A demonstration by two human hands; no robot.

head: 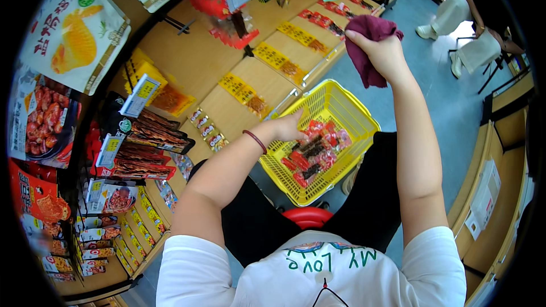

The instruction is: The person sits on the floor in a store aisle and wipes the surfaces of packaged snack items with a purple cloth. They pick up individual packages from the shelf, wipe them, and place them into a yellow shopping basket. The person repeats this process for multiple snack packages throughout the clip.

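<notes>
My right hand (384, 53) grips a bunched maroon cloth (370, 40), raised over the floor beyond the basket. Below it, to the left, stands a yellow plastic shopping basket (283, 179) between my knees. My left hand (290, 128) reaches over the basket's left rim, thumb spread from the fingers, with nothing visible in its grasp. Its fingertips are close to a pile of small red and clear snack packets (313, 149) inside the basket; whether they touch is unclear. Some packets have dark contents.
Wooden shelving (251, 66) on the left carries yellow snack packets (279, 62) in rows and hanging pouches (149, 132) with price tags. A red stool seat (307, 217) shows beneath me. A seated person (477, 30) is at upper right, and another wooden shelf (490, 183) stands at right.
</notes>
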